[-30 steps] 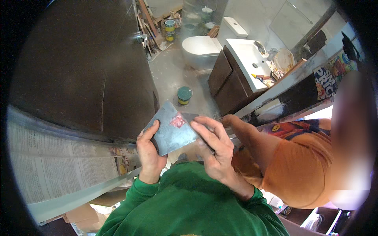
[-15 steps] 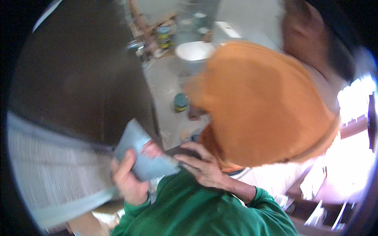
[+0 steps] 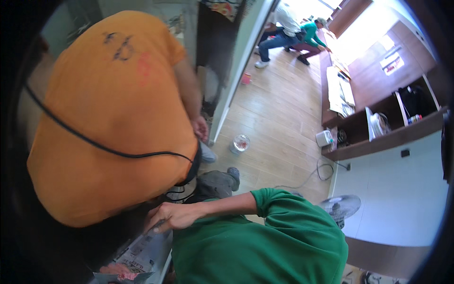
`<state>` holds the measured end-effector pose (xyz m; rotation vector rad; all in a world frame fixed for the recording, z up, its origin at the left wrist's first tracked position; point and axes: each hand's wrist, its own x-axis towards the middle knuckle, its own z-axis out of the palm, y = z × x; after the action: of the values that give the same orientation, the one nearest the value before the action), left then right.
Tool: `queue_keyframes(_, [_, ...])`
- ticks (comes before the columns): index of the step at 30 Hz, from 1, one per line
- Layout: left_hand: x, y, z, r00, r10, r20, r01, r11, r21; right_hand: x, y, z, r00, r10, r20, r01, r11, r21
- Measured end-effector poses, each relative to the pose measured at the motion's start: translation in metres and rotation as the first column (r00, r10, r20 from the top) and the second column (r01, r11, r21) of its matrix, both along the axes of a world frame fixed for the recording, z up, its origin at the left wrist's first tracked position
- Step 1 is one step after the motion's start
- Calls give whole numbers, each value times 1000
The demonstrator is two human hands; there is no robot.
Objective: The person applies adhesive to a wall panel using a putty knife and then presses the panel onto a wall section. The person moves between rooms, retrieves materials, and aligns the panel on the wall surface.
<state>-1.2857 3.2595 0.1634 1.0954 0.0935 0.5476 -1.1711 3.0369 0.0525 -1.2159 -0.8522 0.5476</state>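
Note:
My right hand (image 3: 174,217), at the end of a green sleeve, is closed around a thin dark scraper (image 3: 161,223) pointing down and left; its tip is hard to make out. At the lower left edge lies a flat grey plate (image 3: 144,277) with reddish paste (image 3: 126,276) on it. Pinkish fingers of my left hand (image 3: 113,268) show at the plate's far side, mostly cut off by the dark rim. Printed newspaper (image 3: 142,251) lies between the plate and my right hand.
A person in an orange shirt (image 3: 113,118) bends close on my left, a black cable (image 3: 104,144) across their back. A clear tub (image 3: 240,143) stands on the wood floor (image 3: 265,113). A fan (image 3: 341,208) and open shelving (image 3: 373,128) are at right; two people crouch far off.
My view has swung right, from the dark door panel to the wood-floored room. The plate and my left hand have dropped to the lower edge; the orange-shirted person now appears at left.

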Motion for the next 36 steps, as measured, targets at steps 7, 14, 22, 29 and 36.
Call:
queue_keyframes(7, [14,1,9,994,-102,-50,110,974,198,5,-7,1,995,-87,-39,87,996,-3])
queue_keyframes(14, [34,-1,-34,905,-190,380,-120,743,658,2,-45,-11,965,-218,-143,196,968,-156])
queue_keyframes(22, [70,-40,-34,868,-491,-69,460,850,-258,-14,-88,6,791,-496,-359,390,860,-328])
queue_keyframes(29, [164,-117,-74,720,-666,-195,376,611,-697,11,-107,29,481,-720,-500,822,569,-28])
queue_keyframes(36, [191,-186,-79,627,-723,-291,429,632,-645,16,-101,57,462,-683,-565,870,472,142])
